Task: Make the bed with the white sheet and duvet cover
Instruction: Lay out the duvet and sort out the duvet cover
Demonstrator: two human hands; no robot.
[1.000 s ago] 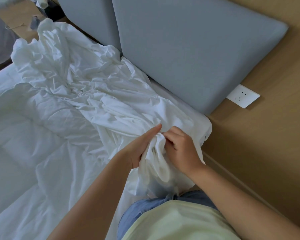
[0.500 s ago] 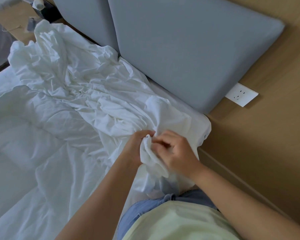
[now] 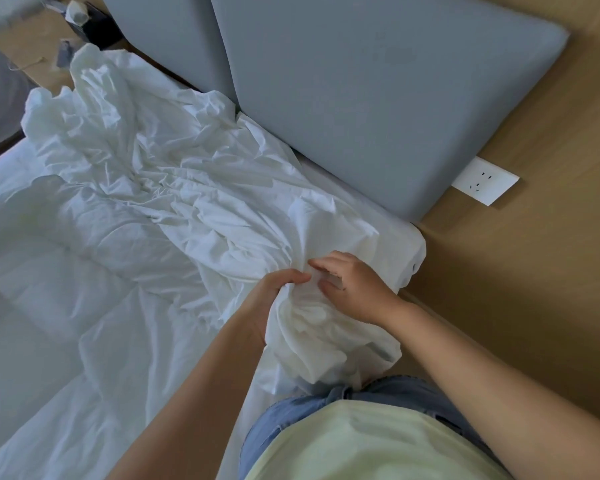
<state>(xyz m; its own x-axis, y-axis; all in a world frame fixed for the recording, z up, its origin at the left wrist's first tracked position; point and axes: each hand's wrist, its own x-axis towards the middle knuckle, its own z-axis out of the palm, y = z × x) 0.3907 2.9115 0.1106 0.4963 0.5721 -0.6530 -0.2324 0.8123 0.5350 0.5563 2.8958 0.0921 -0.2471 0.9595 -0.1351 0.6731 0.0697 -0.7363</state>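
Observation:
A crumpled white duvet cover (image 3: 160,161) lies in a long heap along the head of the bed, over a flatter white sheet (image 3: 42,323). Its near end is bunched at the mattress corner in front of me. My left hand (image 3: 274,299) grips that gathered bunch of cloth, fingers curled round it. My right hand (image 3: 354,289) rests on the same bunch just to the right, its fingers bent and reaching into the folds toward my left hand.
Two grey padded headboard panels (image 3: 378,98) stand behind the bed. A wooden wall panel (image 3: 534,271) with a white socket (image 3: 485,181) runs along the right. At the far left, a bedside surface (image 3: 32,46) holds small items.
My left hand has closed round more of the gathered cloth. My right hand let go of its pinch and moved up and right onto the folds.

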